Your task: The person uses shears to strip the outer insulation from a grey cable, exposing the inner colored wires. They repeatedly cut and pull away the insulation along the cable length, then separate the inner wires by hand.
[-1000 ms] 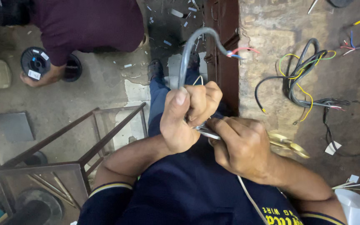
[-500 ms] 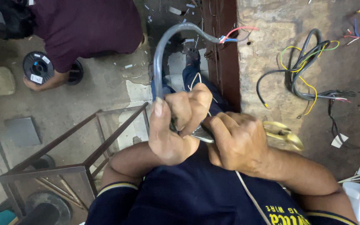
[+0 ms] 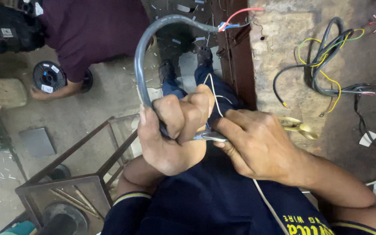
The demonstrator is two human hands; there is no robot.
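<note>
Centre frame: left hand [image 3: 175, 130] grip clenched round grey cable [image 3: 142, 65]; right hand [image 3: 255, 146] closed on blade tool [image 3: 209, 137] at sheath. Stripping under way, likely; next calls for steady, shallow cutting.

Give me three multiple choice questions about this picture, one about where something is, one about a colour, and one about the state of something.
1. Where do the yellow-handled scissors lie?
A. on the ledge beside the right hand
B. inside the metal frame
C. by the other person's spool

2. What colour is the thick cable in the left hand?
A. orange
B. grey
C. white

3. How does that cable stand?
A. straight on the floor
B. coiled on a spool
C. bent in an arch, coloured wires bare at its end

Answers: 1 A, they rest on the ledge past the knuckles. 2 B, its jacket is grey. 3 C, it curves overhead.
</note>
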